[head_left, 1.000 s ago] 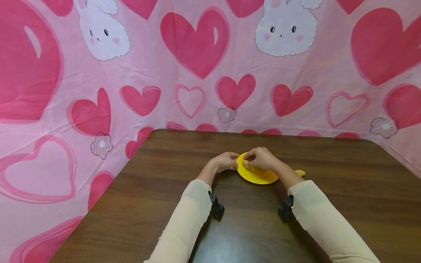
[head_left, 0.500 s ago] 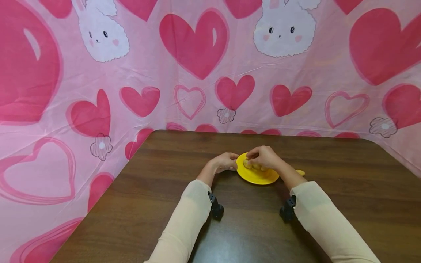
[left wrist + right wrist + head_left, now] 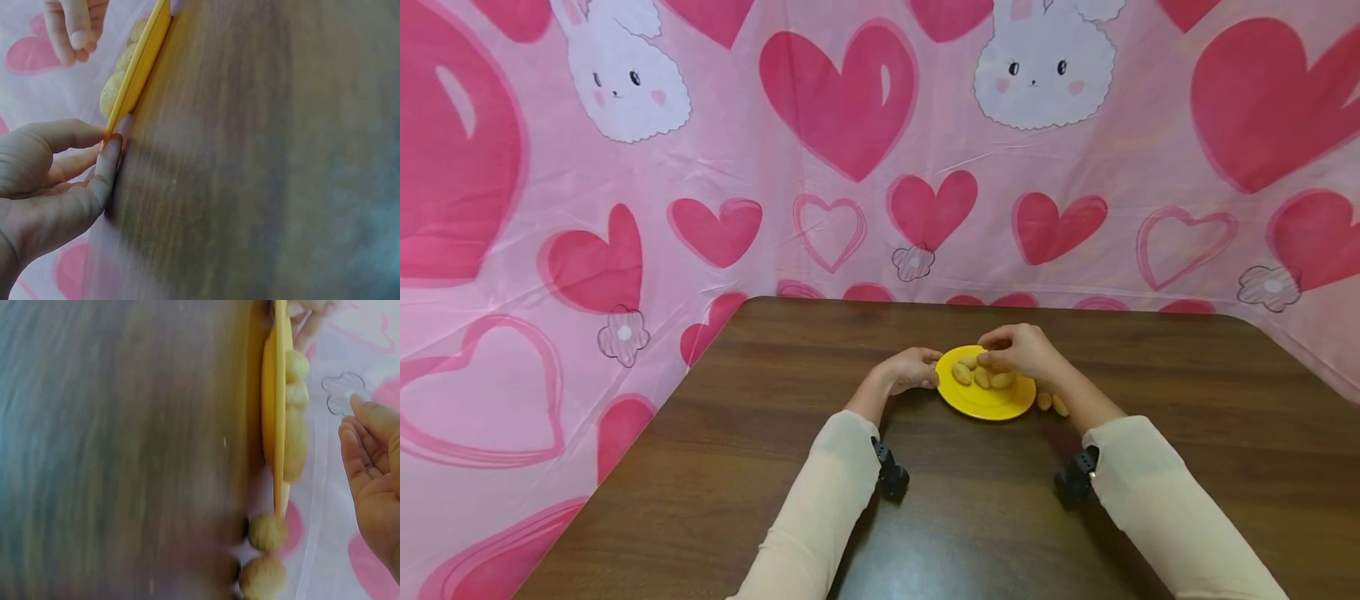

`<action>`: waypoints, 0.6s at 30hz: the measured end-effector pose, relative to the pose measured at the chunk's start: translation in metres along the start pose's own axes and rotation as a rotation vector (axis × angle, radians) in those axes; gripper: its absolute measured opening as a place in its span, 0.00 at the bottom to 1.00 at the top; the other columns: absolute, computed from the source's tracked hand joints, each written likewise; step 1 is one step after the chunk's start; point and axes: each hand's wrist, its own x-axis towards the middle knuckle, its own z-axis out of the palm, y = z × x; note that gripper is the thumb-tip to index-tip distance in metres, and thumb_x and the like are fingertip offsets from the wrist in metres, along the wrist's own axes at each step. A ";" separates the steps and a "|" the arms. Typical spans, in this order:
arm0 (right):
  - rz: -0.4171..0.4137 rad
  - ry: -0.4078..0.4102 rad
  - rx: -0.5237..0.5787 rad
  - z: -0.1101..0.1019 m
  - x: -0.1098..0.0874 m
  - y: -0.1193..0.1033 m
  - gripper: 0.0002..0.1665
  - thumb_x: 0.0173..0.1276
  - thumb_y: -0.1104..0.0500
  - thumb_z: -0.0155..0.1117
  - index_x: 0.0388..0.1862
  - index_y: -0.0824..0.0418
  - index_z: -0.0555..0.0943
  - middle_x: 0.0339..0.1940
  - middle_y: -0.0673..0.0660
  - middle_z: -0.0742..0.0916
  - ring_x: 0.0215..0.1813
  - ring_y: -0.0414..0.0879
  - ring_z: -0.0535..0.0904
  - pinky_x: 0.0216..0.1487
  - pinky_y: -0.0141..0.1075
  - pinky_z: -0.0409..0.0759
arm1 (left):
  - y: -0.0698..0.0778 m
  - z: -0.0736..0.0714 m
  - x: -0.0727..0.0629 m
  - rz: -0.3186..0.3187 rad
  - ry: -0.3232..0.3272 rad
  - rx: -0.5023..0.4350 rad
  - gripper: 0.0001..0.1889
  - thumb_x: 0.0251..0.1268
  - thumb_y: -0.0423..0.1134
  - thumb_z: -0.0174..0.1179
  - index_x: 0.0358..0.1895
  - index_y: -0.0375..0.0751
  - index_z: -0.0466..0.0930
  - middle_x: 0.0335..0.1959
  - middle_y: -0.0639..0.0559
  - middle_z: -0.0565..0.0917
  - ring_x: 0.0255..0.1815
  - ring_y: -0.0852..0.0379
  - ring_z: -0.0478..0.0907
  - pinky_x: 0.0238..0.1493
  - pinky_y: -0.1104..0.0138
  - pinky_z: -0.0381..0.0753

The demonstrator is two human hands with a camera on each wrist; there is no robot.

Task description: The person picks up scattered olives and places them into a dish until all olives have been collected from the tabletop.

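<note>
A yellow plate lies on the table, bearing several small tan oval pieces that look like baby potatoes; their exact kind is unclear. My left hand pinches the plate's left rim between thumb and fingers, as the left wrist view shows at the plate edge. Above the plate's far right side hovers my right hand. In the right wrist view its fingers are loosely bent, apart from the pieces, and hold nothing. Two more tan pieces lie on the table just right of the plate.
The brown wooden table extends around the plate on all sides. Behind and to the left hangs a pink cloth with hearts and rabbits. A black wrist camera sits on each forearm.
My right hand has let go of a tan piece on the plate and moved up and to the right, uncovering the pieces there. My left hand stays at the rim.
</note>
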 end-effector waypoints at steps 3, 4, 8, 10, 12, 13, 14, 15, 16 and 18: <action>-0.023 0.021 -0.029 -0.008 -0.006 0.005 0.18 0.61 0.59 0.64 0.49 0.67 0.81 0.41 0.59 0.84 0.42 0.51 0.76 0.45 0.39 0.79 | 0.000 0.001 0.001 0.000 0.007 -0.005 0.33 0.52 0.19 0.54 0.66 0.31 0.60 0.55 0.43 0.71 0.38 0.55 0.72 0.36 0.72 0.77; -0.034 0.026 -0.041 -0.010 -0.007 0.007 0.18 0.61 0.60 0.64 0.49 0.67 0.81 0.42 0.60 0.84 0.42 0.51 0.77 0.46 0.40 0.78 | 0.000 0.001 0.001 -0.002 0.008 -0.009 0.34 0.52 0.18 0.54 0.66 0.31 0.60 0.56 0.43 0.71 0.39 0.55 0.72 0.36 0.72 0.77; -0.050 0.042 -0.076 -0.020 -0.014 0.016 0.18 0.62 0.60 0.64 0.48 0.69 0.80 0.42 0.61 0.84 0.43 0.51 0.78 0.44 0.40 0.79 | -0.001 0.001 0.002 -0.003 0.003 -0.017 0.34 0.53 0.18 0.54 0.67 0.31 0.59 0.60 0.42 0.69 0.43 0.56 0.73 0.43 0.69 0.78; -0.044 0.047 -0.086 -0.025 -0.017 0.020 0.18 0.62 0.60 0.63 0.48 0.69 0.80 0.42 0.61 0.84 0.43 0.52 0.78 0.44 0.41 0.79 | -0.001 0.002 0.003 -0.003 -0.001 -0.024 0.34 0.53 0.18 0.54 0.67 0.31 0.59 0.61 0.41 0.68 0.45 0.56 0.73 0.46 0.67 0.78; -0.045 0.052 -0.100 -0.030 -0.020 0.023 0.18 0.62 0.60 0.63 0.49 0.70 0.80 0.41 0.61 0.84 0.43 0.52 0.78 0.44 0.42 0.79 | -0.001 0.001 0.004 -0.001 -0.005 -0.030 0.34 0.54 0.19 0.54 0.67 0.31 0.58 0.62 0.41 0.67 0.47 0.56 0.73 0.48 0.65 0.77; -0.039 0.057 -0.104 -0.032 -0.022 0.025 0.18 0.62 0.60 0.63 0.49 0.69 0.80 0.41 0.61 0.85 0.43 0.52 0.78 0.44 0.42 0.79 | -0.002 0.001 0.004 -0.001 -0.005 -0.035 0.34 0.54 0.18 0.53 0.67 0.31 0.58 0.62 0.41 0.67 0.48 0.55 0.73 0.49 0.65 0.77; -0.039 0.060 -0.108 -0.034 -0.024 0.026 0.18 0.62 0.60 0.64 0.49 0.69 0.80 0.41 0.61 0.85 0.43 0.52 0.78 0.44 0.42 0.79 | -0.002 0.001 0.004 0.000 -0.007 -0.039 0.33 0.54 0.18 0.53 0.67 0.30 0.58 0.62 0.41 0.67 0.48 0.55 0.73 0.49 0.64 0.77; -0.031 0.063 -0.112 -0.036 -0.026 0.028 0.18 0.62 0.60 0.64 0.49 0.69 0.80 0.41 0.60 0.85 0.43 0.52 0.78 0.44 0.42 0.79 | -0.002 0.001 0.004 0.001 -0.008 -0.044 0.33 0.54 0.18 0.53 0.67 0.30 0.58 0.62 0.40 0.67 0.48 0.55 0.72 0.50 0.64 0.76; -0.027 0.065 -0.115 -0.038 -0.028 0.030 0.19 0.62 0.59 0.64 0.49 0.69 0.80 0.41 0.61 0.85 0.42 0.52 0.78 0.43 0.42 0.79 | -0.002 0.001 0.004 0.002 -0.009 -0.046 0.33 0.54 0.18 0.53 0.67 0.30 0.58 0.62 0.40 0.67 0.49 0.54 0.72 0.50 0.64 0.76; -0.021 0.070 -0.121 -0.041 -0.032 0.034 0.19 0.61 0.59 0.64 0.48 0.69 0.80 0.41 0.61 0.85 0.41 0.52 0.78 0.41 0.42 0.80 | -0.002 0.001 0.004 0.002 -0.010 -0.048 0.33 0.54 0.18 0.53 0.67 0.30 0.58 0.62 0.40 0.67 0.48 0.54 0.72 0.50 0.64 0.76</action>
